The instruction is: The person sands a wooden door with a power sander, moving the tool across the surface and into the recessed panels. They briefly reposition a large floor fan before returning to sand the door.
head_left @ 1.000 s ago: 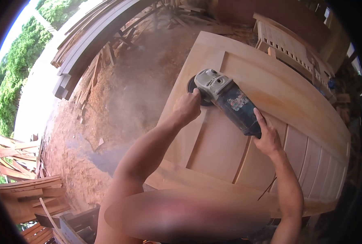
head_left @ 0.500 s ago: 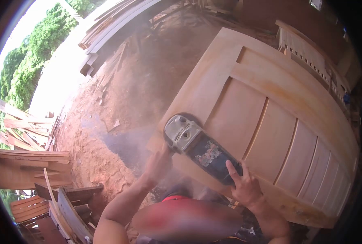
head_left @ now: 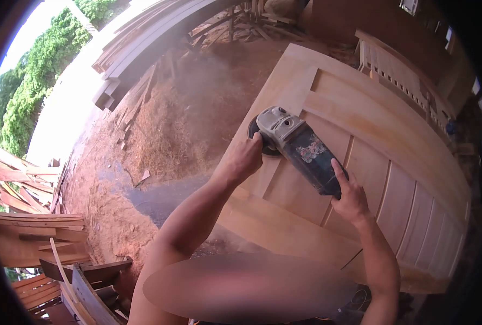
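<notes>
An angle grinder (head_left: 311,149) with a grey metal head, a dark body and a floral sticker rests over the left side of a pale wooden panelled door (head_left: 284,222). Its round dark disc lies against the door's frame piece. My left hand (head_left: 246,157) is closed beside the grinder's head, around a side grip that the fingers hide. Around the rear of the body wraps my right hand (head_left: 352,195), one finger stretched along the top. Sanding dust hangs in the air left of the door.
A slatted wooden piece (head_left: 400,70) stands beyond the door. Stacked boards (head_left: 149,43) lie at the upper left, with scrap wood (head_left: 27,181) and planks (head_left: 37,233) at the left. Reddish ground (head_left: 170,141) carries sawdust. A blurred oval covers the bottom middle.
Both hands have moved the grinder away from me and to the right, up along the door's left frame piece. Dust near the door's lower left has thinned.
</notes>
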`<state>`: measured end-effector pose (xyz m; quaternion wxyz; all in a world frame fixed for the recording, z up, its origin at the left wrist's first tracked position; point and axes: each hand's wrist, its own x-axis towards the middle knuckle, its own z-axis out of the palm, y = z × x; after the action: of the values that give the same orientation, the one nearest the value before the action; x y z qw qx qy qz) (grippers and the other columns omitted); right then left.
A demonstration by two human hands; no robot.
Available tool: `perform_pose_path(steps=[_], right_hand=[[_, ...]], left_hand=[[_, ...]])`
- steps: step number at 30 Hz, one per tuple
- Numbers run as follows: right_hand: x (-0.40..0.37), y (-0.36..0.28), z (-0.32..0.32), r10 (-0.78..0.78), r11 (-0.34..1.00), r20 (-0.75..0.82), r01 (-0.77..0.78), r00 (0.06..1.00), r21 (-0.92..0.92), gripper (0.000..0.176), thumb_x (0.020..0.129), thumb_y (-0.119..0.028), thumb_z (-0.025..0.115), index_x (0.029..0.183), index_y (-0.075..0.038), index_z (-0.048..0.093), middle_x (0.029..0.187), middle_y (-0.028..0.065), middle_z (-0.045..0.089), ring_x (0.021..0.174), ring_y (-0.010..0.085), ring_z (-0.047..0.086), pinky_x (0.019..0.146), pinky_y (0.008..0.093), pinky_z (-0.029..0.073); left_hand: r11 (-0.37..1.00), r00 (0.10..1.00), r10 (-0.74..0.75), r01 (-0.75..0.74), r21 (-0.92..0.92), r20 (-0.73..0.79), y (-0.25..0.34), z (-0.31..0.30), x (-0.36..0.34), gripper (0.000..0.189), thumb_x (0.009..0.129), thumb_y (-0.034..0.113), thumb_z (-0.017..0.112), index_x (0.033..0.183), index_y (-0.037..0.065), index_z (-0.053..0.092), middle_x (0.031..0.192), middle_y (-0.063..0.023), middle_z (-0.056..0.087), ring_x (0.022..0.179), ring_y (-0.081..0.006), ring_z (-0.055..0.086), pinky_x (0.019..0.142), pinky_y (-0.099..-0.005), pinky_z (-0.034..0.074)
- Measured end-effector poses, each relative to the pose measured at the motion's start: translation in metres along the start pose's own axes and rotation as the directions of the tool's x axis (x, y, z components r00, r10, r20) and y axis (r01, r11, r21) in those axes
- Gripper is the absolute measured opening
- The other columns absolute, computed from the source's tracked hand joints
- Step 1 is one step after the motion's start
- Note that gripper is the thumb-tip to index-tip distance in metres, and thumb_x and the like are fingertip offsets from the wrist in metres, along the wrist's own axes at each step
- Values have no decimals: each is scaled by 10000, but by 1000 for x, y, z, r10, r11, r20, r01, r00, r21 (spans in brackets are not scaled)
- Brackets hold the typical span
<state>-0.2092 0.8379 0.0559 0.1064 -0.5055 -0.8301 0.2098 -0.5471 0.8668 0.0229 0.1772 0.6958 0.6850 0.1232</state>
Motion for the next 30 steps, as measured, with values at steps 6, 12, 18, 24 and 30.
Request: perform_pose_path(steps=[6, 12, 18, 24, 30], right_hand=[[-23, -15, 3, -17, 1000, 47, 17, 999, -1, 1057, 734, -9, 733, 1627, -304, 250, 1400, 300, 493, 1086, 510, 644, 916, 534, 580], [-112, -49, 18, -82, 997, 203, 81, 976, 13, 972, 779, -80, 729, 1619, -292, 288, 1429, 332, 444, 1049, 539, 652, 839, 551, 599], [-75, -34, 13, -37, 999, 130, 35, 991, 22, 977, 772, -63, 728, 1617, -287, 293, 1422, 321, 455, 1016, 518, 670, 828, 546, 605], [26, 26, -14, 63, 998, -22, -64, 998, -6, 1037, 736, -3, 735, 1622, -282, 275, 1370, 308, 515, 1046, 502, 660, 900, 527, 587], [138, 81, -46, 169, 985, -129, -170, 977, -2, 1066, 715, 34, 724, 1628, -272, 267, 1364, 278, 545, 1123, 489, 635, 982, 513, 553]], left_hand=[[998, 996, -69, 70, -11, 54, 1, -8, -44, 222, 912, 91, 543, 1092, -31, 499, 848, -313, 683, 813, -519, 672, 749, -599, 528], [937, 903, -341, 348, 20, 261, 18, -12, -167, 263, 936, 110, 519, 1156, -10, 438, 931, -319, 701, 877, -510, 691, 761, -614, 515], [960, 946, -269, 279, -32, 178, 12, -10, -112, 271, 950, 147, 558, 1158, 4, 459, 854, -316, 686, 814, -521, 671, 731, -624, 515], [1000, 993, 30, -30, 0, 116, 8, 5, 63, 248, 871, 55, 572, 1083, -46, 491, 868, -311, 683, 863, -507, 680, 748, -606, 527], [982, 980, 136, -153, 113, 143, 31, -2, 240, 243, 877, 58, 574, 1100, -28, 528, 957, -279, 706, 945, -461, 700, 783, -560, 557]])
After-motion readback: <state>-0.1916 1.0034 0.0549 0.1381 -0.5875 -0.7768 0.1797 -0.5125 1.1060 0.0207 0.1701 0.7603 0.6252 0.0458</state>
